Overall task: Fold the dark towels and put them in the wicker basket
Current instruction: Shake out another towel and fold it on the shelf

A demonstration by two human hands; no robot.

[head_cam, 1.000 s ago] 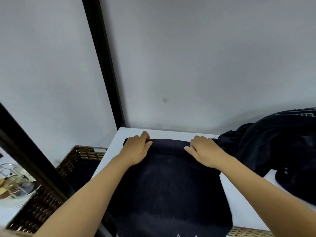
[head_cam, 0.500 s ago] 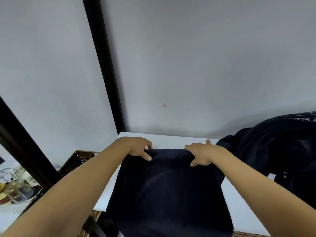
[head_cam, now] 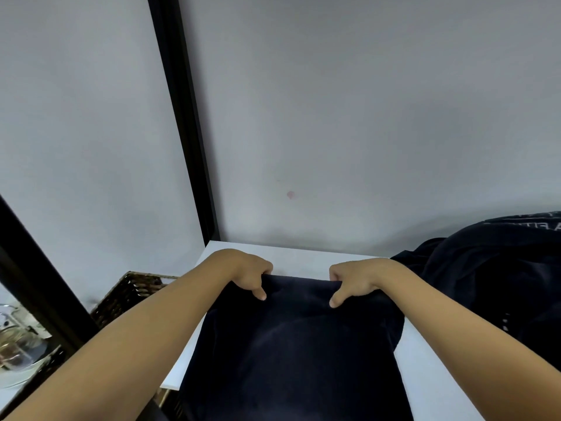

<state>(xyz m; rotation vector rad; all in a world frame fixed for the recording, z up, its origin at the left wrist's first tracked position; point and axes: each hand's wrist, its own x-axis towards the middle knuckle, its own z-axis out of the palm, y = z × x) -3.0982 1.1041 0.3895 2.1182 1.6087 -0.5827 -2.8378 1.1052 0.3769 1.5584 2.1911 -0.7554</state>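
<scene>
both hands, left hand (head_cam: 247, 276) and right hand (head_cam: 356, 279), pinch the far edge of the dark navy towel (head_cam: 291, 354) on the white tabletop (head_cam: 303, 256), fingers curled round it. draw that edge evenly toward the near hem, corners matched, before the brown wicker basket (head_cam: 133, 291).

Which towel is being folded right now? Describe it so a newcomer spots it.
On the white table against the grey wall, it is the dark towel spread flat in the middle. The left hand and right hand pinch its far edge, unlike the crumpled dark pile to its right.
</scene>
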